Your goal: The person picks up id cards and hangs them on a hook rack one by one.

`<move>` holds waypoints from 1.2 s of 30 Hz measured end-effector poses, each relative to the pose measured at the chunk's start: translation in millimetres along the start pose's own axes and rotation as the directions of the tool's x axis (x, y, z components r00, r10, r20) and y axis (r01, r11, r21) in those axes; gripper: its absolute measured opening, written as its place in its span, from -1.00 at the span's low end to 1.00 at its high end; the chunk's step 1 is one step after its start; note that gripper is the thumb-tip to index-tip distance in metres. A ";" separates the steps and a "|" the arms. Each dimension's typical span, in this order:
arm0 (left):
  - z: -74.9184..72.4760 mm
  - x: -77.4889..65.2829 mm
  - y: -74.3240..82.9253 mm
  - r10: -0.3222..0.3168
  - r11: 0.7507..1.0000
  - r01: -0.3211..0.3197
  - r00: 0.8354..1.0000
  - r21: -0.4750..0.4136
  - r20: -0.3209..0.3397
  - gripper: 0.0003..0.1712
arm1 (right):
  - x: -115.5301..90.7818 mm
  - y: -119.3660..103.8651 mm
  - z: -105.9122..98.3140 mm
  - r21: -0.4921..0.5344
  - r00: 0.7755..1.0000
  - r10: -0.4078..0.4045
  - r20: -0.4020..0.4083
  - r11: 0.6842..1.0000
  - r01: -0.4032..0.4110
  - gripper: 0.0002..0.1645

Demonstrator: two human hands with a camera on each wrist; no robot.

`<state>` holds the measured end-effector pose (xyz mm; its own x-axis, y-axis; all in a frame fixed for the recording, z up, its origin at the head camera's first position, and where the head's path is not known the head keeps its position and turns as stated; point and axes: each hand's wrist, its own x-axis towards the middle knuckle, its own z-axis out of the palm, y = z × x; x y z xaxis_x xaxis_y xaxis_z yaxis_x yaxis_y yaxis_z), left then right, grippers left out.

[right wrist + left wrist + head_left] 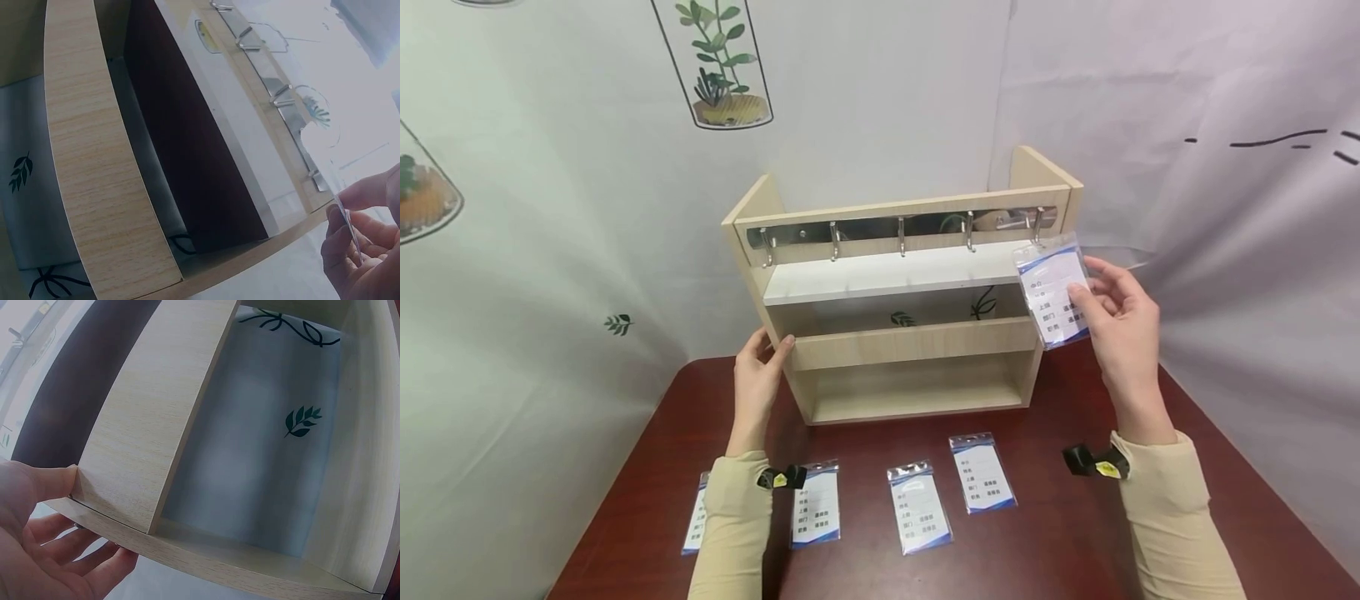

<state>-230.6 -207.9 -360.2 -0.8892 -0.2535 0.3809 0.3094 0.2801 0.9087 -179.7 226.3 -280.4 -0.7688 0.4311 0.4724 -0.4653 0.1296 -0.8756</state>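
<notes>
A light wooden shelf unit (917, 343) stands on the table, with a metal hook rail (868, 229) across its top front. My left hand (755, 385) grips its left side panel (187, 562), thumb at the front edge and fingers around the outside. At the rail's right end, my right hand (1129, 325) pinches a clear badge holder (1054, 293) with a white and blue card inside. The holder's top overlaps the lower part of the rightmost hook (1039, 222). In the right wrist view the badge holder (344, 215) appears nearly edge-on; whether its slot is on the hook I cannot tell.
Several more badge holders lie on the dark red table (1045, 550): one right of middle (982, 475), one at the middle (919, 508), one at left (817, 505) and one partly behind the left sleeve (695, 521). A patterned white curtain (887, 100) hangs behind.
</notes>
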 end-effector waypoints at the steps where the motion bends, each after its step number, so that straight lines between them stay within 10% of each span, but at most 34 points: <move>1: -0.1 0.4 -0.2 0.004 1.000 -0.004 1.000 -0.001 -0.002 -0.41 | -0.4 0.0 0.2 0.009 1.000 0.002 0.000 1.000 -0.002 -0.55; 36: 0.5 1.4 -0.8 -0.020 0.999 0.020 1.000 -0.034 -0.014 -0.38 | -5.6 38.2 21.0 0.104 0.998 -0.048 -0.033 0.993 0.051 -0.49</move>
<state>-232.3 -208.0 -360.4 -0.8904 -0.2720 0.3650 0.3032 0.2436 0.9213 -202.4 210.1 -314.4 -0.7307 0.4534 0.5103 -0.5474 0.0575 -0.8349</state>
